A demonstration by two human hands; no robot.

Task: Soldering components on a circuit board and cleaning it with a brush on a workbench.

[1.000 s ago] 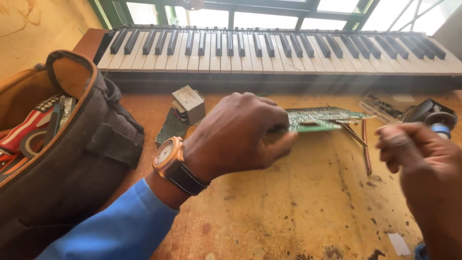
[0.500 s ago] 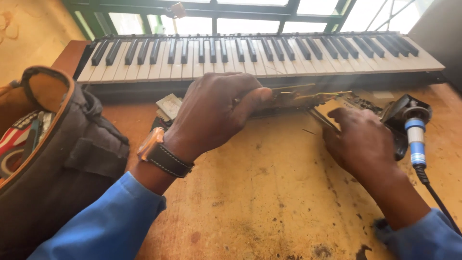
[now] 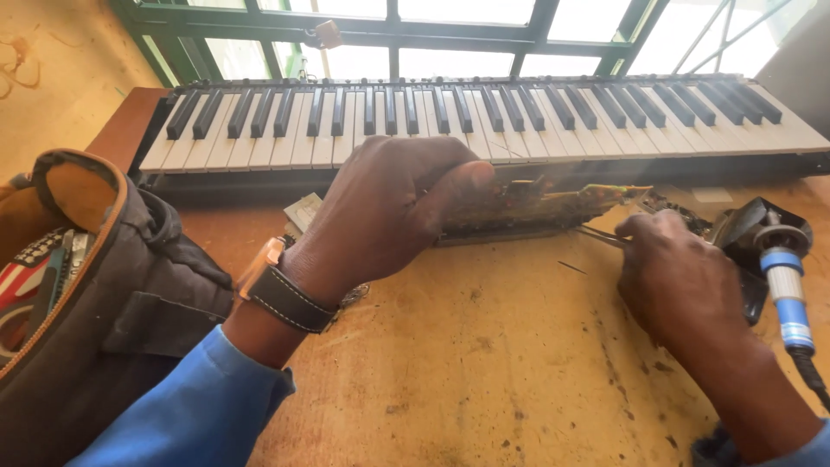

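Note:
My left hand (image 3: 389, 207) grips the left end of a long green circuit board (image 3: 553, 206), tilted on edge just in front of the keyboard (image 3: 484, 117). A wristwatch with a dark strap (image 3: 281, 290) sits on that wrist. My right hand (image 3: 679, 281) rests on the wooden table at the board's right end, pinching thin metal tweezers (image 3: 599, 235) whose tips point left towards the board's lower edge.
A soldering iron with a blue handle (image 3: 782, 290) lies in a black stand (image 3: 748, 229) at the right. A dark open tool bag (image 3: 95, 303) fills the left side. A small grey part (image 3: 303, 210) lies behind my left wrist. The worn wooden table (image 3: 484, 372) spreads in front.
My right hand came down from mid-air to the table by the board's right end. My left hand has tilted the board up on edge, closer to the keyboard.

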